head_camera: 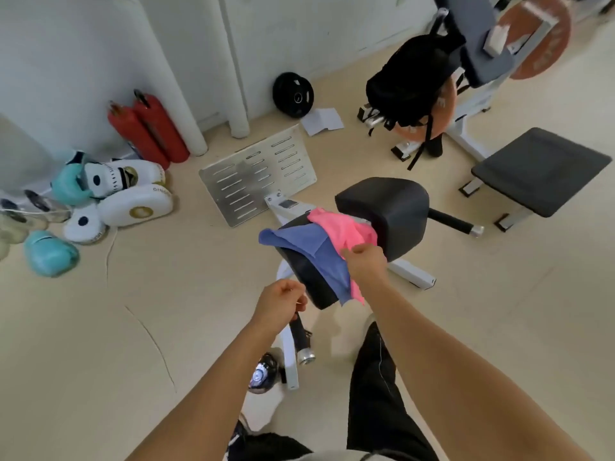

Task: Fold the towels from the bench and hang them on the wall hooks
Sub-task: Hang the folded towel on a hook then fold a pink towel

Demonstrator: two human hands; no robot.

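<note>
Honestly, I'm at the very start of this. My right hand is pinching the pink towel where it meets the blue towel, thumb and fingers closed on the cloth near the near edge of the pile. Both towels lie crumpled and overlapping on the black padded seat of the exercise bench, the blue one draped over the seat's side with a corner hanging down, the pink one partly on top and reaching toward the second black pad behind. Whether my grip takes in the blue cloth as well, I cannot tell.

My left hand hangs just in front of the seat with its fingers curled in loosely; it seems to hold nothing, though a thin pale line near the fingertips is too small to make out.

As I judge it, nothing is folded and nothing is hung. No wall hooks show anywhere in this view, only the white wall with two red fire extinguishers leaning on it. So what's left is everything: separating the two towels, folding each, then finding the hooks and hanging them.
</note>
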